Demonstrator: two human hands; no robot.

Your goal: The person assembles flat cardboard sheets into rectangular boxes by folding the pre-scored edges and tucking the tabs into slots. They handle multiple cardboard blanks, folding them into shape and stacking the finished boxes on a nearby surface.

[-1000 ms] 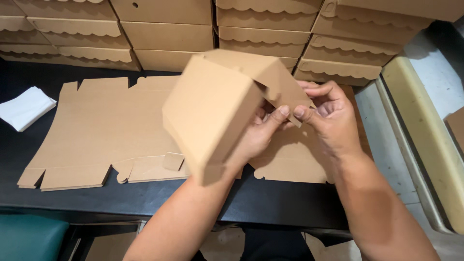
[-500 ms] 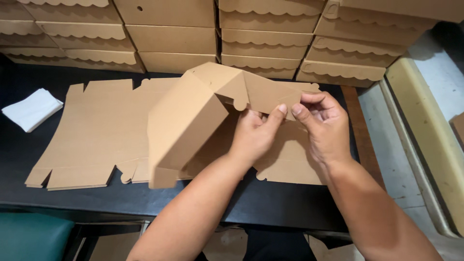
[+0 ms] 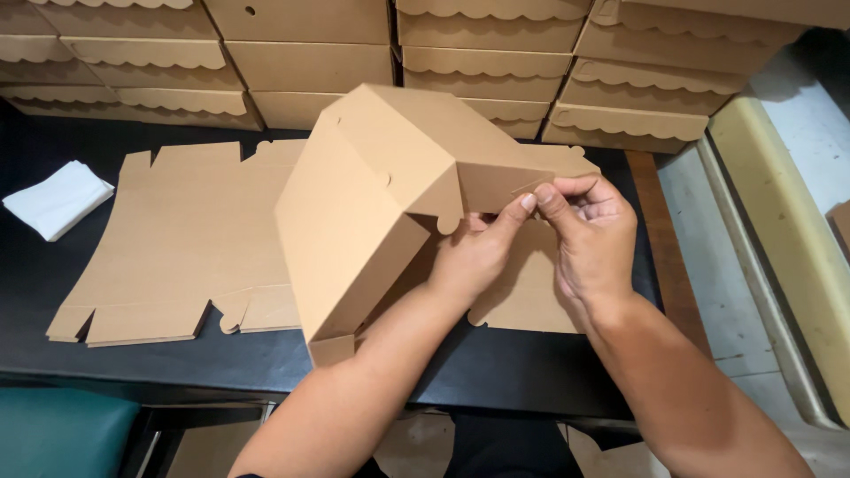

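Box: a half-folded brown cardboard box is held up over the black table, tilted, its open side toward the lower left.
Box and hands: it sits left of and above both hands; only its right-hand panel, with a scalloped edge, reaches them.
Left hand: the left hand comes up from below, thumb and fingers closed on the lower edge of that panel, just under the scalloped flap.
Right hand: the right hand pinches the same panel's right end between thumb and forefinger; the other fingers are curled in.
Gap between hands: their fingertips almost touch at the panel's edge.
Under the box: flat blanks lie spread on the table, one to the left, another partly showing below the hands.
Cloth: a folded white cloth lies at the far left of the table, well apart from the box.
Stack: finished boxes with scalloped lids are piled along the back.
Hidden: the box's inside and far wall cannot be seen; the left palm is covered by the panel; how far the blank beneath extends is blocked by box and arms.
Cut off: the stack runs out of the top edge; a green seat is clipped at the lower left.
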